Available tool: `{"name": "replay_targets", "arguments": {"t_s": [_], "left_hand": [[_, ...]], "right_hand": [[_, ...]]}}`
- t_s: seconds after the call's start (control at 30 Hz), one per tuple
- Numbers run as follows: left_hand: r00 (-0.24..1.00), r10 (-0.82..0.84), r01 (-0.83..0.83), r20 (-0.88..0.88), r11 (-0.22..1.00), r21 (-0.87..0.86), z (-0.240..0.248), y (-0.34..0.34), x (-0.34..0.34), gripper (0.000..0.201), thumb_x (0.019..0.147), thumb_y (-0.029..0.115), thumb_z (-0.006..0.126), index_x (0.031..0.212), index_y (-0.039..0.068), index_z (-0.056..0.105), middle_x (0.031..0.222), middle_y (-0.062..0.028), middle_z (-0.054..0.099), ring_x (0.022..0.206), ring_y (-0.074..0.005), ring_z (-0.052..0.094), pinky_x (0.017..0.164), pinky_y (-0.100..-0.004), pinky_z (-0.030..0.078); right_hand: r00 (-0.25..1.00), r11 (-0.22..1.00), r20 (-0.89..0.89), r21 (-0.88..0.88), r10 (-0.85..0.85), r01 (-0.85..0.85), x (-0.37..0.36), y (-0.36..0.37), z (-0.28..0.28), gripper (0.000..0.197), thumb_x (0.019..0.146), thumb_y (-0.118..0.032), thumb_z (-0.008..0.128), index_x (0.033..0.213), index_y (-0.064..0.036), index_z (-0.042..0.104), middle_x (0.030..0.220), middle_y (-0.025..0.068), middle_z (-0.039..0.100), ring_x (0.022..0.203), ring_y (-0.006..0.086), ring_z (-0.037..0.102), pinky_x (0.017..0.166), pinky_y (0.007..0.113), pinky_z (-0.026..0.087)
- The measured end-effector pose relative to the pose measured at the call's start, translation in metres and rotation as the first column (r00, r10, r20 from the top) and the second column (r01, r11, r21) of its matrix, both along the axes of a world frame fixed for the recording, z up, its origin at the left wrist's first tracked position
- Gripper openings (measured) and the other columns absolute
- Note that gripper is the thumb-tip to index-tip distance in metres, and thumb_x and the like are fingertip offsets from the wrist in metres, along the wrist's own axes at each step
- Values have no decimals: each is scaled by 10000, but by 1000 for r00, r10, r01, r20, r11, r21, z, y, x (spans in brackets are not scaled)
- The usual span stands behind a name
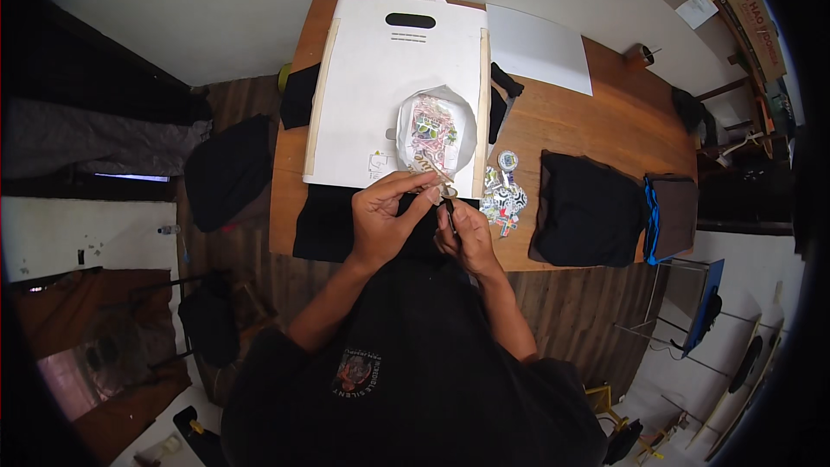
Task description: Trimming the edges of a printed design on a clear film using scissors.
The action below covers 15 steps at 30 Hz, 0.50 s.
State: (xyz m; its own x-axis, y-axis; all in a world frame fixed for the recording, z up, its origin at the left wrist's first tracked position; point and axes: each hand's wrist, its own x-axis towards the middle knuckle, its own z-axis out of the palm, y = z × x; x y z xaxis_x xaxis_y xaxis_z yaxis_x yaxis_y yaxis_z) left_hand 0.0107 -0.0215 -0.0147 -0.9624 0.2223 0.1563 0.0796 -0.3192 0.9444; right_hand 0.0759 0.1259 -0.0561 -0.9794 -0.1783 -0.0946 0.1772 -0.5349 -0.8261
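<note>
Left hand [379, 218] pinched paper [424, 163], probably light, flimsy, best held edgewise; right hand [471, 239] gripped a dark tool [449, 205].

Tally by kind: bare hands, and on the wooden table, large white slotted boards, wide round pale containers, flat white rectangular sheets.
Left hand and right hand: 2
Large white slotted board: 1
Wide round pale container: 1
Flat white rectangular sheet: 1
Total: 5
</note>
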Motion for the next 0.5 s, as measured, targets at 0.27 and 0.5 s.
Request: {"name": "replay_targets", "arguments": {"t_s": [0.27,0.5], "left_hand": [[1000,11,-11,-1,1000,19,6,0,-2,260,832,-110,662,1092,-95,656,1053,-177,671,968,-178,650,873,-267,524],[999,49,-48,-20,998,30,23,36,3,255,838,-109,652,1093,-101,652,1040,-179,671,954,-178,653,852,-259,532]], "right_hand": [[1000,1000,1,-12,-27,27,0,-7,1,373,1045,-354,384,883,-38,500,525,-45,312,422,53,242,421,223,241],[1000,1000,3,-20,2,-2,3,28,15,377,1042,-362,390,886,-37,501,523,-44,315,422,52,247,424,223,247]]}}
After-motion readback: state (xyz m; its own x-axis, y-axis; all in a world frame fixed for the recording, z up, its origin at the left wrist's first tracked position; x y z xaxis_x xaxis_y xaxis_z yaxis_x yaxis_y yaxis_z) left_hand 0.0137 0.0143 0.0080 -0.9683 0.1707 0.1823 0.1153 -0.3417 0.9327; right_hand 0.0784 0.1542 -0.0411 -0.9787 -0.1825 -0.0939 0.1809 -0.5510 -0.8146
